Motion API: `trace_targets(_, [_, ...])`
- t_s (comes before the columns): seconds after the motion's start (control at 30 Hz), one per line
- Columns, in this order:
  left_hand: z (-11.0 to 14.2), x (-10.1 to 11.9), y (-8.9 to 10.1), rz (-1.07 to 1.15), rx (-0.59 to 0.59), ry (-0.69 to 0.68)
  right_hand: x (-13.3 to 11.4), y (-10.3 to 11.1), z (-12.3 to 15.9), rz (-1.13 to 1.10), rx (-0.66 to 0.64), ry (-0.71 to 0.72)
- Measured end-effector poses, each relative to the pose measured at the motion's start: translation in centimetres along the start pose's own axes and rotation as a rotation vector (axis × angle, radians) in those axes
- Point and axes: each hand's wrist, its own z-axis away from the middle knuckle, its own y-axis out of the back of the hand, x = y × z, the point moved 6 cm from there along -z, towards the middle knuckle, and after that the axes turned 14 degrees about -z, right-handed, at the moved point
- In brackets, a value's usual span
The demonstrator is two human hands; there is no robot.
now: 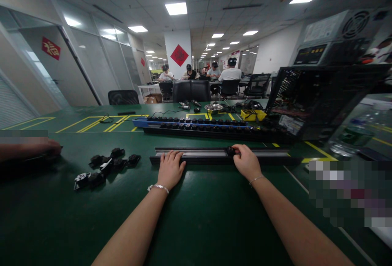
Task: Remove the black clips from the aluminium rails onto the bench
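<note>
A long black rail [202, 160] with a pale metallic channel lies crosswise on the green table in front of me. My left hand [170, 169] rests on its left end, fingers laid flat across the near edge and into the channel, thumb apart. Toward the rail's right part, my right hand [246, 162] pinches a small black round part [230, 151] that sits at the channel. The part's far side shows; my fingers cover the rest. Several loose black parts, some with silvery faces, lie in a pile [105, 165] left of my left hand.
Beyond lies another rail filled with a row of black parts [196, 125], with a blue strip. Farther off are a metal bowl [213, 107] and yellow tray [253, 115]. An open computer case [324, 98] stands right, near a plastic bottle [352, 133]. Another person's hand [50, 147] is at left.
</note>
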Motion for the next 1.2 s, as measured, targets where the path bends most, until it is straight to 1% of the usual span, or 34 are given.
trace_targets(0.13, [0.0, 0.0, 0.0, -0.005, 0.009, 0.002, -0.2, -0.2, 0.0, -0.003, -0.014, -0.001])
trace_targets(0.43, [0.0, 0.0, 0.1, -0.014, 0.005, 0.001, -0.8, -1.0, 0.2, -0.008, -0.091, 0.024])
trace_targets(0.63, [0.0, 0.0, 0.0, -0.008, -0.003, 0.005, -1.1, -1.3, 0.3, -0.006, -0.109, 0.038])
trace_targets(0.87, [0.0, 0.0, -0.1, -0.008, 0.009, 0.005, -1.7, -1.8, 0.4, -0.017, -0.125, 0.116])
trace_targets(1.2, [0.0, 0.0, 0.1, -0.013, 0.002, 0.003, -2.5, -2.3, 0.6, -0.039, -0.154, 0.172])
